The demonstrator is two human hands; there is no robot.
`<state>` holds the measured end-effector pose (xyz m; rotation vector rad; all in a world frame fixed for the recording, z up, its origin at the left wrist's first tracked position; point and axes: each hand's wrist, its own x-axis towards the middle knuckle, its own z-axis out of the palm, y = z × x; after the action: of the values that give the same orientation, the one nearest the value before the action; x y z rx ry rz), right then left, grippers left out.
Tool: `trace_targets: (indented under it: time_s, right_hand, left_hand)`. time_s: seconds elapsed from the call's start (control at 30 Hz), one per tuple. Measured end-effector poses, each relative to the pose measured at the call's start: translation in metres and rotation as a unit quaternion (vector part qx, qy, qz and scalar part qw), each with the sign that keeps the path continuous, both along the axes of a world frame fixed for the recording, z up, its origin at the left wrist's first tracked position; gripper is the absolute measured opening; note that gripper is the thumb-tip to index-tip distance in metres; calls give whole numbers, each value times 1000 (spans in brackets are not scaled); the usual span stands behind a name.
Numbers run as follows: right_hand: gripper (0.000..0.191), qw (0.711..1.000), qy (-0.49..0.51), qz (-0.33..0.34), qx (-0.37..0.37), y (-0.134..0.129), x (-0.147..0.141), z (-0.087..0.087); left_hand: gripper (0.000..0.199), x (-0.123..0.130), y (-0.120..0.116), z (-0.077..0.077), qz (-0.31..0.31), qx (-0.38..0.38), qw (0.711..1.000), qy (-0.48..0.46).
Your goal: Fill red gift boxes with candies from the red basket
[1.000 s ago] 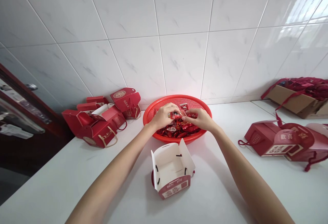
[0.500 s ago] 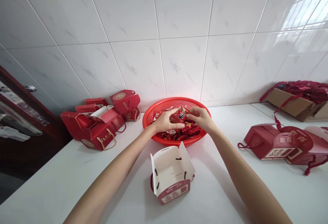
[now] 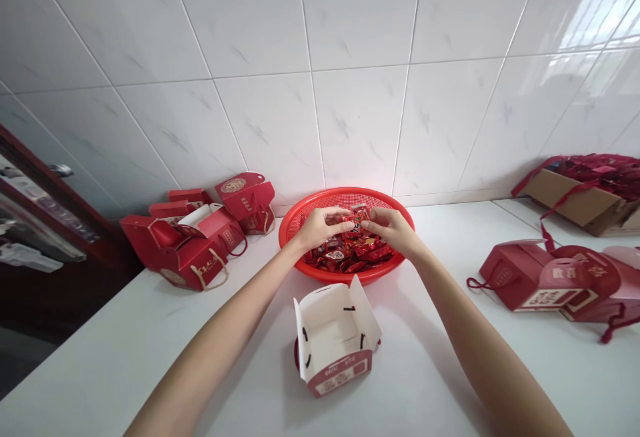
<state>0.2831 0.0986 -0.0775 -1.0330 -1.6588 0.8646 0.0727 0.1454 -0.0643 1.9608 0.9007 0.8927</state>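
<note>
Two bare hands meet above a round red plastic mesh basket (image 3: 385, 205) on a white counter (image 3: 425, 370). The person's left hand (image 3: 317, 229) and right hand (image 3: 393, 232) both curl inward, neither one released, and their fingertips (image 3: 369, 224) close on a small red wrapped packet (image 3: 357, 218) from either side. That packet is held up just above a heap of red wrapped sweets (image 3: 350, 254) filling the bottom of the basket.

Nearer the person, an open gift box (image 3: 334, 337), red outside and white inside, stands on the counter with its flaps up, between the forearms and well apart from the hands. To the left, by the white tile wall (image 3: 350, 90), a cluster of red gift boxes (image 3: 185, 244) with rope handles stands crowded together. To the right lie more red gift boxes (image 3: 530, 277), with a cardboard carton (image 3: 575, 200) beyond them, heaped with red ribbon (image 3: 595, 172). Past the counter's left edge is a dark red door (image 3: 50, 224) with a metal handle (image 3: 61, 170).
</note>
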Motion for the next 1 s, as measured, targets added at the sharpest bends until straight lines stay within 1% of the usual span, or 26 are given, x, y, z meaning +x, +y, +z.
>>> trace_targets:
  time_s: [0.1,0.2,0.27,0.33,0.4,0.47,0.53,0.6,0.63,0.7,0.77,0.87,0.93,1.0]
  right_hand:
    - [45,1000,23,18,-5,-2,1,1]
    - [43,999,41,29,-8,-3,1,3]
    - [41,998,42,42,-14,-3,1,4]
    - [40,998,34,54,-23,-4,1,5]
    - [38,998,21,61,-26,-3,2,4]
    - [34,999,-5,45,-17,-2,3,3]
    - [25,999,-54,4,-4,-1,3,0]
    - [20,988,-144,-45,-6,1,2,-4]
    - [23,977,-202,-64,-15,2,1,-5]
    - [32,950,-298,-89,-37,3,-2,-8]
    - [33,934,-340,-100,-47,3,-4,-9]
    - [24,932,-345,-104,-45,3,-6,-9]
    - [19,932,-346,-102,-42,3,-6,-9]
    - [16,932,-347,-97,-37,3,-6,-8]
  left_hand:
    - [54,0,0,2,-13,-25,1000,6]
    - [50,0,-1,5,-25,-20,999,6]
    - [49,1,-3,7,-30,-24,999,-18]
    - [48,1,-5,8,-34,-46,997,-47]
    - [44,0,-6,7,-26,-61,995,-69]
    - [40,-1,-5,7,9,-61,994,-95]
    - [37,-3,-3,6,65,-65,986,-137]
    - [36,-6,-2,7,122,-84,974,-174]
    - [36,-8,-2,7,141,-96,969,-180]
    - [34,-11,-4,8,154,-122,967,-164]
    - [36,-13,-7,8,137,-150,970,-131]
    - [44,-15,-9,4,104,-159,978,-84]
    - [48,-16,-7,-1,97,-141,984,-45]
    - [48,-16,-4,-6,94,-117,989,16]
